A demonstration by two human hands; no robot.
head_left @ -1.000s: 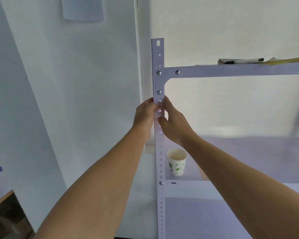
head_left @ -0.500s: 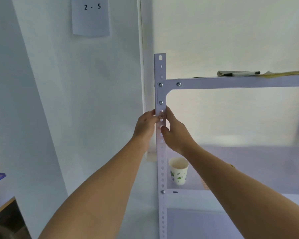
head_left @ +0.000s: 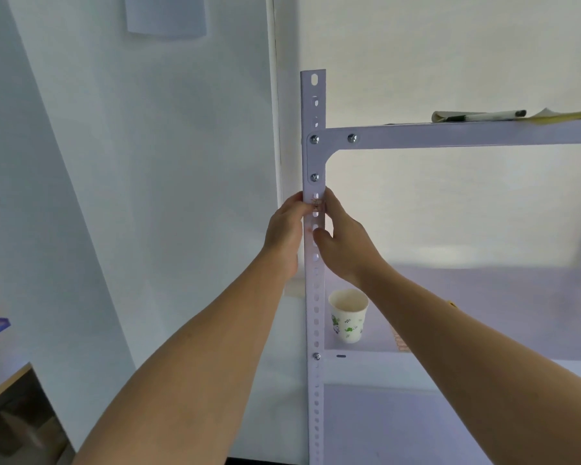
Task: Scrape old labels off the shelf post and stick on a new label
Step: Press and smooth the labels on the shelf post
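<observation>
Shelf post point(head_left: 313, 156), upright, is clasped below its bracket bolts point(head_left: 314, 177) by the left hand point(head_left: 284, 229), fingers curled round its left edge, and the right hand point(head_left: 344, 245), fingers pinched on it at a brownish label scrap point(head_left: 316, 205) (paper cup point(head_left: 348, 317) behind).

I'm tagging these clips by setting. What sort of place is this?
Probably a storeroom or office back room: a bolted, perforated metal shelf post, a paper cup on its shelf, and a paper sheet on the wall.

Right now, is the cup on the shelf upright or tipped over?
Upright. The cup stands on its base on the shelf, with its open rim facing up.
</observation>
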